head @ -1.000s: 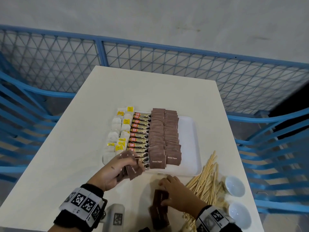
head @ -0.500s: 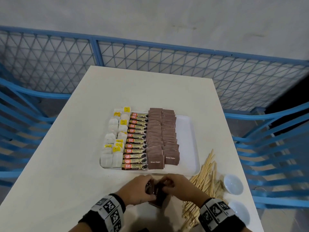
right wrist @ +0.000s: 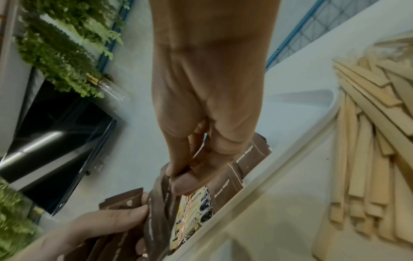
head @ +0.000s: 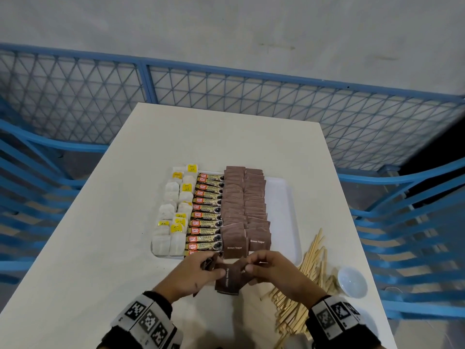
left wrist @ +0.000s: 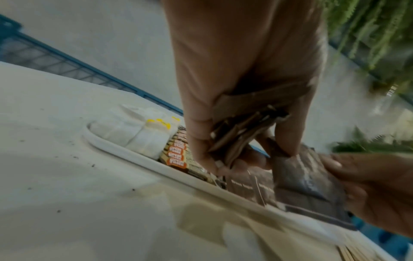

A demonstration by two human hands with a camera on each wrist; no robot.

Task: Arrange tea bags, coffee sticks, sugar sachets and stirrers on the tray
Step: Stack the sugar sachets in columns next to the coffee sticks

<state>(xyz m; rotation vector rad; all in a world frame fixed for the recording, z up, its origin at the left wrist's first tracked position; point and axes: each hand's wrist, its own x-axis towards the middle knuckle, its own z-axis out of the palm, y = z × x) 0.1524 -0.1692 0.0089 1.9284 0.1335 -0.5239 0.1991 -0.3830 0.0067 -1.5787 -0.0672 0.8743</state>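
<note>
Both hands meet just in front of the white plastic tray (head: 289,217): left hand (head: 193,273) clutches a fanned bunch of brown paper sugar sachets (left wrist: 241,134), and right hand (head: 271,270) pinches one sachet out of it, over the white tabletop (head: 75,248). Risks, as I judge them: the loose fan could slip and scatter, or a careless drop could knock the tidy sachet rows (head: 245,205) already on the tray askew (they overlap like shingles). Pale wooden stirrers (head: 309,278) lie in a heap on the tabletop near the right wrist, not yet trayed; a sweep could push them off. Readable text: "Brown Sugar" on sachets; "Great Taste", "GRANULES" on the coffee sticks (head: 206,212). Tea bag (head: 171,220) tags are yellow, print illegible.
</note>
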